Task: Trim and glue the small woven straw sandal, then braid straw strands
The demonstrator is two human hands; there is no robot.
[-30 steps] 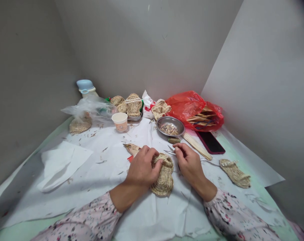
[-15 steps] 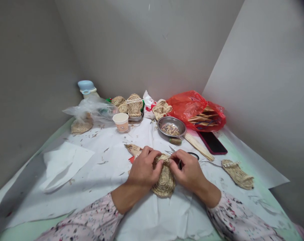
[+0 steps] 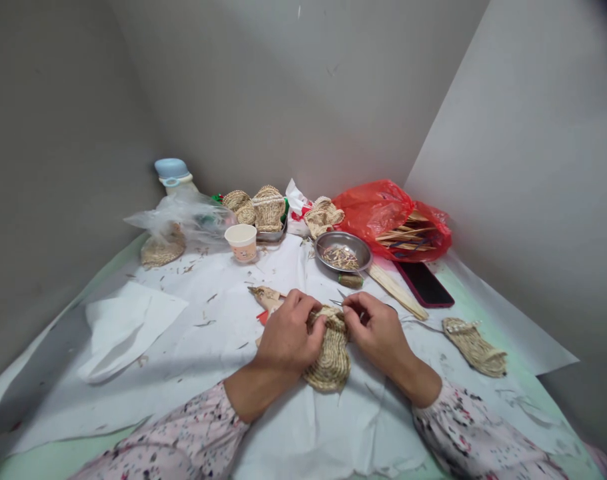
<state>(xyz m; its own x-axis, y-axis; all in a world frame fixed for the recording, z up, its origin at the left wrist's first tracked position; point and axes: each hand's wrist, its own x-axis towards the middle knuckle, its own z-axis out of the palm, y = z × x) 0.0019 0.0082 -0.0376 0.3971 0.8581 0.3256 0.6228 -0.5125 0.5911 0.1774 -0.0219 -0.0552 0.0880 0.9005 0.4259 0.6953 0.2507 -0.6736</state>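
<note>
A small woven straw slipper [image 3: 329,363] lies sole-up or flat before me; which side faces up I cannot tell. My left hand [image 3: 291,330] grips its upper left edge, thumb on top. Just right of its top edge, my right hand [image 3: 376,327] has thumb and forefinger pinched together; whatever is between them is too small to make out. Scissors [image 3: 337,303] show their blade tips behind my right hand, which hides the rest. Past my left hand lies a pointed beige piece [image 3: 266,297] with a red bit beside it.
Beyond the hands stand a metal bowl [image 3: 343,267] of straw bits, a thread spool [image 3: 350,281] and a paper cup [image 3: 241,244]. To the right are a phone [image 3: 424,285], a red bag [image 3: 378,213] of straw strips and another woven slipper [image 3: 474,347]. White paper [image 3: 133,327] lies left.
My right hand has moved slightly right, away from the slipper's top edge, and now covers more of the scissors. My left hand keeps its grip with little movement.
</note>
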